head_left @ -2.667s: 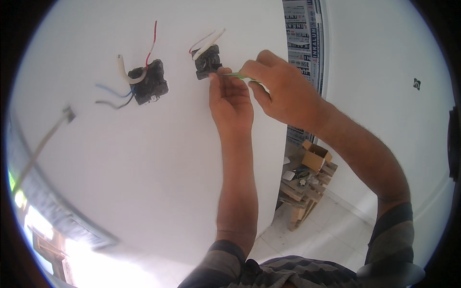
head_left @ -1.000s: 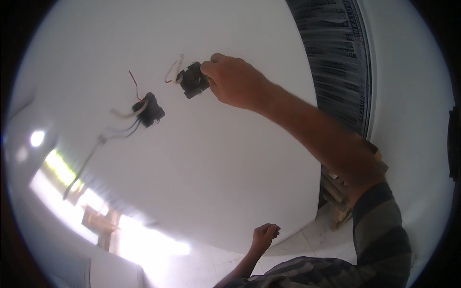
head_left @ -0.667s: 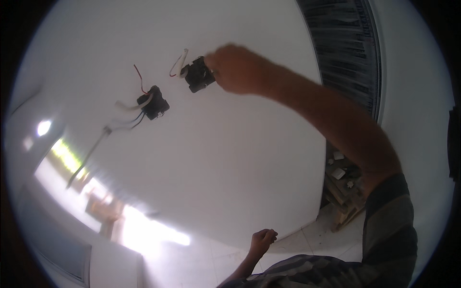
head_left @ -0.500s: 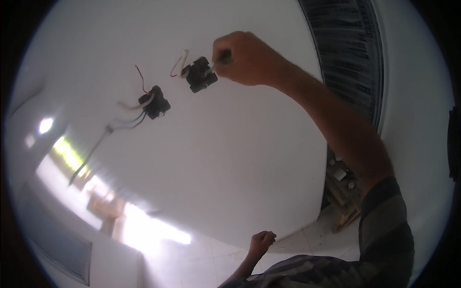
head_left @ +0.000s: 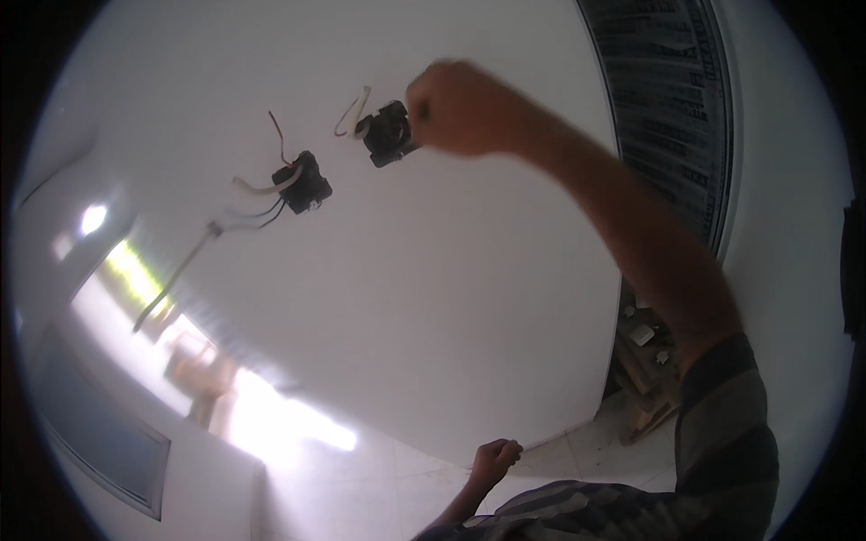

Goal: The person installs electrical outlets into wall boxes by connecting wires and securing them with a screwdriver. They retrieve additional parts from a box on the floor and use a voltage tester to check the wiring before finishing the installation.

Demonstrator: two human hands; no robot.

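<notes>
1. The camera rides up there on the person's head, left of a pair, the shirt (head_left: 586,509) bulging in below.
2. It faces the white wall (head_left: 433,298), fairly near, and tips down toward the floor (head_left: 564,458).
3. The right hand (head_left: 456,108) comes between it and the wall.

Dim white wall (head_left: 469,288), blown-out glare lower left, softly blurred right hand (head_left: 454,110).

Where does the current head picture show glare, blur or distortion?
In the head view, the bright white patch at lower left glares, washed out; the bare right hand looks blurred; the dark-grey striped panel looks bowed by fisheye distortion.
</notes>
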